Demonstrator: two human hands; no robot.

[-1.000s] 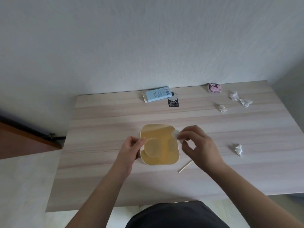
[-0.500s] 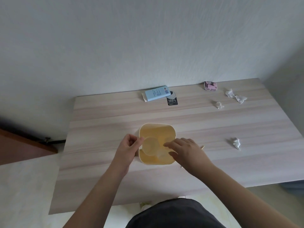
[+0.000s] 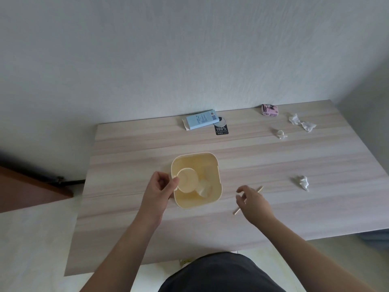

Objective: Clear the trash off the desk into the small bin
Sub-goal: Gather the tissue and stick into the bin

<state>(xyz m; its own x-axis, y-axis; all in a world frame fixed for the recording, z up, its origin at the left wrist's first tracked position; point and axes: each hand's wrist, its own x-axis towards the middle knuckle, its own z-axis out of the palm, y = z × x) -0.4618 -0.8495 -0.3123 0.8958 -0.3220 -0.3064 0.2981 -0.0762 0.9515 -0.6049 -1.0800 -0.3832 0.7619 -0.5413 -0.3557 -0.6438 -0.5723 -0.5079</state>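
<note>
**Bin held at the near middle of the desk, scraps lying around it**

My left hand (image 3: 159,191) is at the small bin's (image 3: 216,171) left rim, thumb and fingers pinching the round flap (image 3: 187,179) that sits inside the opening. My right hand (image 3: 253,202) hovers to the right of the bin with fingers loosely spread, gripping nothing; it is directly over a thin wooden stick (image 3: 236,211) lying on the desk, and I cannot tell whether it touches it.

The bin is pale yellow, square with rounded corners, standing upright on the desk (image 3: 126,186). Inside it, right of the flap, I see a crumpled white tissue (image 3: 203,189).

Further right of the bin lies one crumpled paper wad (image 3: 303,182). Beyond the bin and to its right, near the far edge, are a smaller wad (image 3: 280,133), two more white scraps (image 3: 302,123) side by side, and a pink packet (image 3: 270,110). Straight beyond the bin, against the wall, a light blue box (image 3: 201,122) lies flat, overlapping a black tag (image 3: 221,128) printed "100%".

The desk is light wood grain with pale streaks, its far edge pushed up to a plain white textured wall (image 3: 189,49). Left of the desk I see pale flooring (image 3: 31,249) and a brown wooden panel (image 3: 25,190).
</note>
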